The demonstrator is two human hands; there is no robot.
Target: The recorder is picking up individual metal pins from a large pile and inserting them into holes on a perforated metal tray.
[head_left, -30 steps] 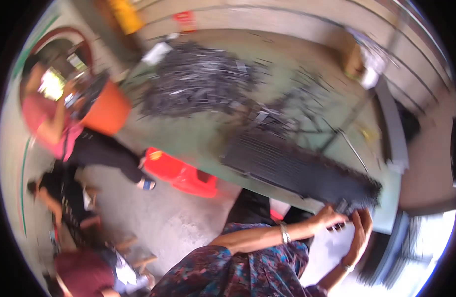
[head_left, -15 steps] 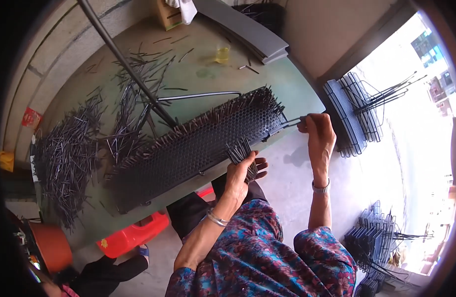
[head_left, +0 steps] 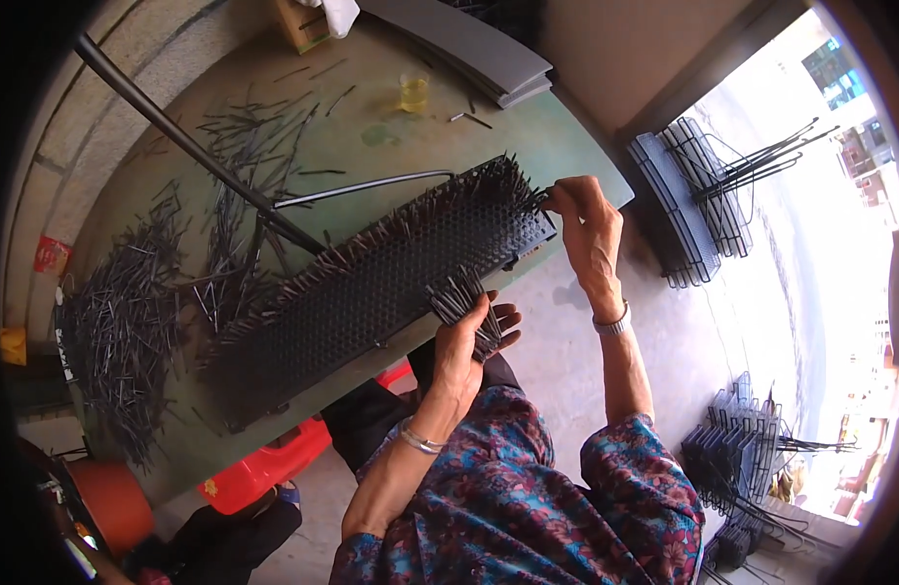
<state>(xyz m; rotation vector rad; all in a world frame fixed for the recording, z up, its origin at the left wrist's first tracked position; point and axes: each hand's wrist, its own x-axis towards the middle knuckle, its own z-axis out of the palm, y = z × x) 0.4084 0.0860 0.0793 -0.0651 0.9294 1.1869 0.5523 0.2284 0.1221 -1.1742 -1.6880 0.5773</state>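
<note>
The left hand's (head_left: 466, 340) grip clasped a bundle of sticks (head_left: 455, 300). The right hand (head_left: 588, 219) met the holed rack's (head_left: 371, 300) right end, possibly pinching a stick; I couldn't tell. Sticks (head_left: 496, 183) filled its far edge. Beyond, on the table (head_left: 552, 136), stood a yellowish cup (head_left: 413, 95).

Part-filled perforated black board (head_left: 391, 273), bundled dark sticks (head_left: 456, 299)

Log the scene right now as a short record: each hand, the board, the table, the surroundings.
Left hand: grips a bundle of dark rods at the near side of the perforated board
Right hand: at the board's right end; whether it pinches a rod is unclear
Board: dark, rods protruding along its far edge
Green table: loose rod pile at left, gray panels at the far side
Surroundings: red stool lower left, wire racks right
</note>
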